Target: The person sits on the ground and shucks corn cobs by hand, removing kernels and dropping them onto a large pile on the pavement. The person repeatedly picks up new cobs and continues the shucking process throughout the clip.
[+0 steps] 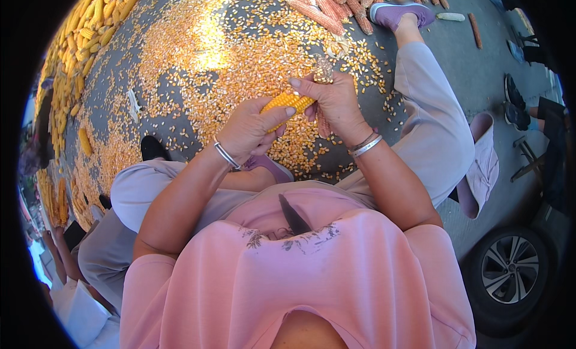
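Between my two hands is a yellow ear of corn (287,102), tilted, with most of its kernels showing. My left hand (247,130) is closed round its lower left end, thumb lying along the top. At the other end, my right hand (337,103) is closed, its thumb near the kernels. A bare corncob (324,70) pokes out above the right fingers, and a reddish length shows below them. Loose corn kernels (252,79) are spread thickly over the ground beneath both hands. The right fingers' undersides are hidden.
Whole yellow ears (90,31) are heaped at the far left. Reddish stripped cobs (327,10) lie in a pile at the far edge, beside a purple shoe (402,15). A car wheel (510,268) stands at the lower right. Other people's feet (515,106) show at the right.
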